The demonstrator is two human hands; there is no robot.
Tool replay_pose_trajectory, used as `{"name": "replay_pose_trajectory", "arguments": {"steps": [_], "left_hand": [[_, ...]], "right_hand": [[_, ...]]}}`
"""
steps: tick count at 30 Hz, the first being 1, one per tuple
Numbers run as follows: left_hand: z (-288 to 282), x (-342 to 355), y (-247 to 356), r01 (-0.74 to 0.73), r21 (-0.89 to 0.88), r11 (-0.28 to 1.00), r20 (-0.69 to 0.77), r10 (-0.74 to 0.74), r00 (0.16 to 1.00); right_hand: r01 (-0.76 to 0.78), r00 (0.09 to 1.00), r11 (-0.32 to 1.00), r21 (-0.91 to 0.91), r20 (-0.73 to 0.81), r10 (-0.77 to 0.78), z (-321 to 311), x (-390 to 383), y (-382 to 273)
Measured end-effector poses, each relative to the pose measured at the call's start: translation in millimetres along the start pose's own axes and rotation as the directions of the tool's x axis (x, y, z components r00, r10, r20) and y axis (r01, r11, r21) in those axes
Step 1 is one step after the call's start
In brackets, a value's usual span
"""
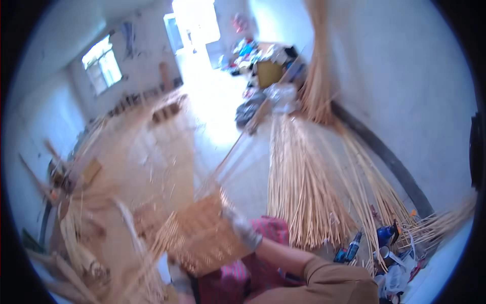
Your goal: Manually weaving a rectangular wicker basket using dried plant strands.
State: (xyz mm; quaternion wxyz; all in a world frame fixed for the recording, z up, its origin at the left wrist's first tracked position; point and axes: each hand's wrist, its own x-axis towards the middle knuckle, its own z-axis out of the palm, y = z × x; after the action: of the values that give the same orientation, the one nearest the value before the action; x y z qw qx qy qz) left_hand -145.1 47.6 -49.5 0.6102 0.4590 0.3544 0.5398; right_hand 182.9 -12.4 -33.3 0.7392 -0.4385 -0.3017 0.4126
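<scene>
A tan woven wicker piece [207, 240], boxy like a basket, is tilted over my lap, with loose strands sticking out at its left. My right hand [242, 230], in a greyish glove, is closed on its right upper edge. My left hand [180, 281] is at its lower left corner, blurred and partly hidden, so its fingers do not show. Long thin strands [230, 154] run from the far edge of the weave out across the floor. Pink patterned cloth [273, 230] covers my legs under the weave.
A wide bundle of long canes [304, 187] lies on the floor to the right, another stands against the wall [316, 66]. A cordless drill [350, 248] and a blue tool [387, 233] lie at lower right. More strands [76, 238] lie left; bags [281, 96] sit farther back.
</scene>
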Motion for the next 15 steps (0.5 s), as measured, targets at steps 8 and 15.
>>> {"name": "replay_pose_trajectory", "arguments": {"steps": [8, 15], "left_hand": [[13, -33, -14, -0.215, 0.515, 0.830, 0.029, 0.234, 0.972], [28, -30, 4, -0.312, 0.746, 0.588, 0.166, 0.289, 0.943]], "right_hand": [[-0.018, 0.988, 0.998, 0.059, -0.154, 0.027, -29, -48, 11], [0.055, 0.984, 0.980, -0.189, -0.155, -0.086, -44, -50, 14]]}}
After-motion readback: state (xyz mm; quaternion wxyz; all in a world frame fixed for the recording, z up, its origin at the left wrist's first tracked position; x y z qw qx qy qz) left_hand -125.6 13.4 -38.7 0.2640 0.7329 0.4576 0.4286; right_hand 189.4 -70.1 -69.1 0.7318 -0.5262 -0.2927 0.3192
